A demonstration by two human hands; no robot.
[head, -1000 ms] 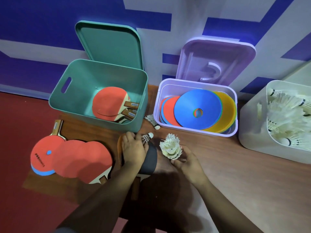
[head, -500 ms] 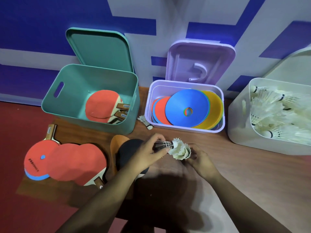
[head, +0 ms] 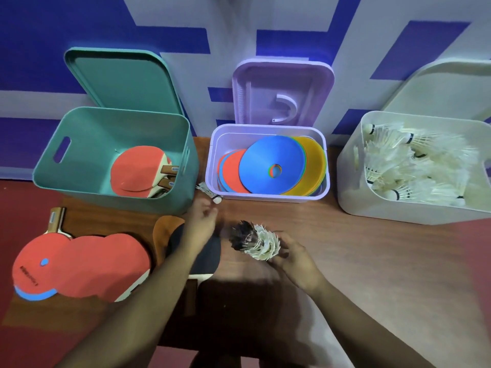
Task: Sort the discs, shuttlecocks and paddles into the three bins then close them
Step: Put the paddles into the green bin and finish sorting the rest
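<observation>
head view, downward (close) over table (head: 372,261)

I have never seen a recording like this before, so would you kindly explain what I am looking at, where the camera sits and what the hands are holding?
There is no machine here, only a person's two bare hands. One camera worn on the head films them, looking forward and down.

Three open bins stand on the wooden surface:
- a teal bin with paddles inside
- a purple bin with coloured discs
- a white bin with shuttlecocks

Red paddles and a black paddle lie in front of the teal bin.

The right hand holds a nested stack of shuttlecocks. The left hand holds nothing and hovers beside a loose shuttlecock lying between the teal and purple bins.
</observation>
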